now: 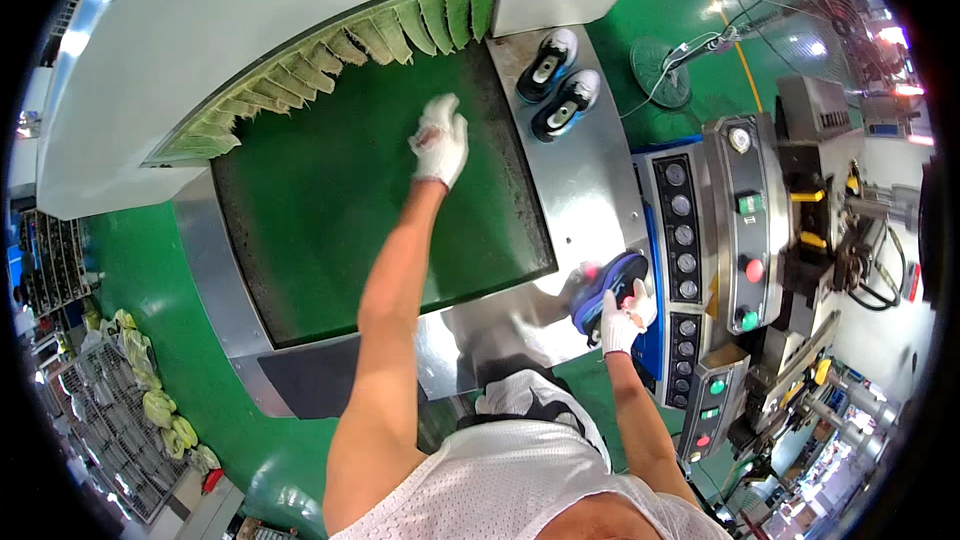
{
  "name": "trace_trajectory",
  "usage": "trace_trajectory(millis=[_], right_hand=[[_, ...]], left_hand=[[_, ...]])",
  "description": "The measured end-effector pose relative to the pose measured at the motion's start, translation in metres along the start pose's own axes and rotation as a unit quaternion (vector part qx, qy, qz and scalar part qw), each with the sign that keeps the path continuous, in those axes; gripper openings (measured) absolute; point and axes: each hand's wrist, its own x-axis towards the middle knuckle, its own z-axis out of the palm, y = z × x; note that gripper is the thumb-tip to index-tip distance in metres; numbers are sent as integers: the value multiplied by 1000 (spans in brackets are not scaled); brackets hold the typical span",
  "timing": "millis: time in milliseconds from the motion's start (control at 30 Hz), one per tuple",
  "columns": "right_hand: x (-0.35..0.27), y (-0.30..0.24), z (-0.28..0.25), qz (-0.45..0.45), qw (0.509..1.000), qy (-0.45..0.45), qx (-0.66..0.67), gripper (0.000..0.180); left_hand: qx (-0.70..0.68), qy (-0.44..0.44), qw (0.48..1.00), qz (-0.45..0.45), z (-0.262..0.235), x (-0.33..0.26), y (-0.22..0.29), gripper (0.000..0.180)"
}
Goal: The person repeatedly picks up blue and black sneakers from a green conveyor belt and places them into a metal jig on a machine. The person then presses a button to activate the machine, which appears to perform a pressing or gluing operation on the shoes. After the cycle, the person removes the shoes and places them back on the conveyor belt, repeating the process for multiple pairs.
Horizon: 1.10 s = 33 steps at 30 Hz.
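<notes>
My left hand (440, 145), in a white glove, reaches out over the green surface (350, 210) framed by metal in front of the machine opening. Its fingers are spread and nothing shows in them. On the right, my right hand (630, 318), gloved as well, grips a blue and purple shoe (606, 292) above the metal ledge beside the control panel. Part of that shoe is hidden by the fingers. A pair of black, white and blue shoes, one (547, 65) behind the other (567, 105), rests on the metal ledge at the far right corner.
A curtain of green strips (350, 40) hangs across the machine opening. Gauges and buttons fill a control panel (690, 220) close on my right. A standing fan (660, 70) is at the back right. Wire racks (110, 430) with yellow-green bundles stand at the left.
</notes>
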Motion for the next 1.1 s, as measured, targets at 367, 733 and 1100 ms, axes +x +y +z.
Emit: trace_trajectory(millis=[367, 733, 1100], right_hand=[[7, -13, 8, 53, 998, 19, -13, 60], [13, -21, 6, 39, 994, -6, -101, 57], [15, -26, 7, 27, 995, -6, -95, 55]], left_hand=[[379, -67, 870, -307, -114, 226, -311, 49], [403, -184, 869, -221, -14, 280, -362, 53], [379, -155, 890, -199, -41, 222, -289, 58]])
